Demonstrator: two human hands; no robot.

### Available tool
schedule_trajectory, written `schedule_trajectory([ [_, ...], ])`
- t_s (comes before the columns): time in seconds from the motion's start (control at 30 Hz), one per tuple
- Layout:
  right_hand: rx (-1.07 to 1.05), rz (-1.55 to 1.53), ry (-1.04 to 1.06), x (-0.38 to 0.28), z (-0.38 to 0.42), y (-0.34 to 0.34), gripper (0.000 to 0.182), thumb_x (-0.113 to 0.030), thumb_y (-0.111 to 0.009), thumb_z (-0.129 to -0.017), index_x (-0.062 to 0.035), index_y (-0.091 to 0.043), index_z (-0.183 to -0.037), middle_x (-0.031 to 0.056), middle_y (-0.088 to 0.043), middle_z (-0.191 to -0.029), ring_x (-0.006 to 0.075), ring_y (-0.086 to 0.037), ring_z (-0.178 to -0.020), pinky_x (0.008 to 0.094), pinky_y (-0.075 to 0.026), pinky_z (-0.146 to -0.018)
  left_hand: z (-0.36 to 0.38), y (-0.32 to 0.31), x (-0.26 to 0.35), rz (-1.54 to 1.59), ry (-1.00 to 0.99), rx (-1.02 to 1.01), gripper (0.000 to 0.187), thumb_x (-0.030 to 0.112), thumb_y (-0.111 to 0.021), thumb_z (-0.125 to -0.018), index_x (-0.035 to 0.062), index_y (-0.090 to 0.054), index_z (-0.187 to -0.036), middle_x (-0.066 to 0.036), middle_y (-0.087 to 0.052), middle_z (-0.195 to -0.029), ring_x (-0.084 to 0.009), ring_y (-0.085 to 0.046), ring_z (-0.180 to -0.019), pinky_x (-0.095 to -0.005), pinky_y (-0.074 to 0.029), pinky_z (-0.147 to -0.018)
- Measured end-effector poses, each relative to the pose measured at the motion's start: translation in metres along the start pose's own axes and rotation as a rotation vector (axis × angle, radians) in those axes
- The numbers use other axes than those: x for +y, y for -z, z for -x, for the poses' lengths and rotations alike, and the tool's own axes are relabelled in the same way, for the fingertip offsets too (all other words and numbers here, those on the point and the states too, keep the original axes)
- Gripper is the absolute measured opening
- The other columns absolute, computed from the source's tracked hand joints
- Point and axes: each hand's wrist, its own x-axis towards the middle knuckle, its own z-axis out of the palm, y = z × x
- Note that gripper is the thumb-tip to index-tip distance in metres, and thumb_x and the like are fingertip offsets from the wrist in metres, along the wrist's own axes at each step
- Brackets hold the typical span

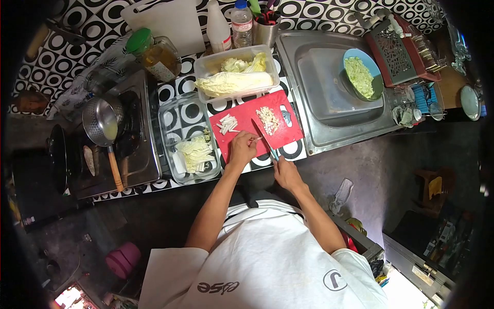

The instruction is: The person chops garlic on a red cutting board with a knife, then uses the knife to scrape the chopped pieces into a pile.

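A red cutting board [242,114] lies on the patterned counter with two small heaps of chopped cabbage stalk [268,119] on it. My left hand [242,148] rests on the board's near edge and pinches a pale piece of stalk. My right hand [286,173] grips a knife [262,135] with a teal handle; its dark blade lies across the board beside the left fingers. Behind the board, a clear tub [206,64] holds large cabbage leaves [234,82].
A glass dish [172,116] with cut cabbage sits left of the board. A stove [139,154] carries a saucepan [103,121]. The sink [303,67] on the right holds a blue bowl [355,54] of shredded cabbage. Bottles and a jar stand behind.
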Motion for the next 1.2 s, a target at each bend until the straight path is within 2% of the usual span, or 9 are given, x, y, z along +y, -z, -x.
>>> schedule_trajectory([
  [0.23, -0.089, -0.040, -0.046, -0.026, 0.017, 0.035, 0.031, -0.022, -0.046, -0.091, 0.0082, -0.054, -0.087, 0.0326, -0.058, -0.081, 0.0477, -0.056, -0.084, 0.0509, -0.044, -0.074, -0.002, -0.005, -0.001, -0.019, 0.041, 0.031, 0.009, 0.006, -0.069, -0.071, 0.0025, -0.066, -0.079, -0.010, -0.058, -0.073, -0.0205, -0.058, -0.061, -0.0308, -0.047, -0.058],
  [0.53, -0.018, -0.003, -0.059, 0.000, 0.044, 0.008, 0.029, -0.022, -0.046, -0.091, 0.0061, -0.050, -0.086, 0.0324, -0.058, -0.078, 0.0495, -0.056, -0.080, 0.0538, -0.044, -0.071, -0.002, -0.009, -0.002, -0.019, 0.061, 0.063, 0.010, 0.009, -0.070, -0.072, 0.0023, -0.065, -0.076, -0.010, -0.058, -0.073, -0.0202, -0.058, -0.061, -0.0308, -0.047, -0.057],
  [0.77, 0.002, 0.040, -0.108, 0.007, 0.033, -0.010, 0.026, -0.021, -0.045, -0.091, 0.0049, -0.048, -0.092, 0.0315, -0.059, -0.079, 0.0481, -0.057, -0.081, 0.0535, -0.045, -0.072, -0.002, -0.004, 0.000, -0.011, 0.060, 0.017, 0.008, 0.007, -0.068, -0.072, 0.0024, -0.067, -0.078, -0.009, -0.058, -0.073, -0.0189, -0.059, -0.062, -0.0296, -0.047, -0.058],
  [0.93, 0.000, 0.013, -0.051, -0.001, 0.011, -0.013, 0.027, -0.022, -0.045, -0.091, 0.0048, -0.048, -0.094, 0.0313, -0.059, -0.080, 0.0485, -0.057, -0.082, 0.0531, -0.045, -0.073, -0.001, 0.003, 0.002, -0.015, 0.041, -0.029, 0.011, 0.005, -0.068, -0.070, 0.0040, -0.070, -0.081, -0.007, -0.057, -0.071, -0.0162, -0.056, -0.059, -0.0279, -0.046, -0.057],
  [1.07, 0.007, 0.020, -0.038, -0.011, -0.002, -0.005, 0.027, -0.021, -0.045, -0.091, 0.0058, -0.048, -0.094, 0.0315, -0.059, -0.081, 0.0484, -0.057, -0.082, 0.0525, -0.046, -0.074, -0.001, 0.000, -0.004, 0.006, 0.060, -0.018, 0.013, 0.005, -0.069, -0.068, 0.0046, -0.070, -0.081, -0.006, -0.057, -0.070, -0.0144, -0.054, -0.058, -0.0269, -0.045, -0.057],
  [1.2, -0.030, -0.007, 0.003, -0.022, -0.004, 0.013, 0.029, -0.019, -0.046, -0.090, 0.0090, -0.052, -0.087, 0.0337, -0.058, -0.080, 0.0484, -0.057, -0.083, 0.0506, -0.045, -0.073, -0.001, -0.001, -0.005, -0.003, 0.065, 0.005, 0.013, 0.005, -0.069, -0.067, 0.0044, -0.070, -0.080, -0.006, -0.057, -0.070, -0.0140, -0.053, -0.058, -0.0271, -0.045, -0.057],
])
